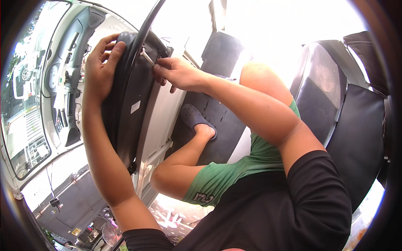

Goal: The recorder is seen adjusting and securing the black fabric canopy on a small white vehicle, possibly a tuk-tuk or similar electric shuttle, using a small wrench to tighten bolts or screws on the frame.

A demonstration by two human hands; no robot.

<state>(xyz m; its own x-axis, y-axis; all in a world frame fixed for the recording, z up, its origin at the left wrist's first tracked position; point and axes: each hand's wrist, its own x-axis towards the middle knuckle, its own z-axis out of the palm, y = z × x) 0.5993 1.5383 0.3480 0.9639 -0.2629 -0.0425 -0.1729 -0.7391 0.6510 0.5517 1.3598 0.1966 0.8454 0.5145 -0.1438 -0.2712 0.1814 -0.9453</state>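
My left hand grips the top edge of a black padded seat back, its fingers curled over the far side and the thumb along the near edge. A white label sits on the seat back, and a black tube frame runs up along it. Between the thumb and fingers of my right hand is a light-coloured metal wrench. The wrench's head lies against the seat back near the tube; the fastener there, if any, is too small to make out.
A vehicle dashboard and windshield lie beyond the seat at left. A pale metal panel stands beside it. Black padded seats line the right side. My foot in a dark clog rests on the dark floor.
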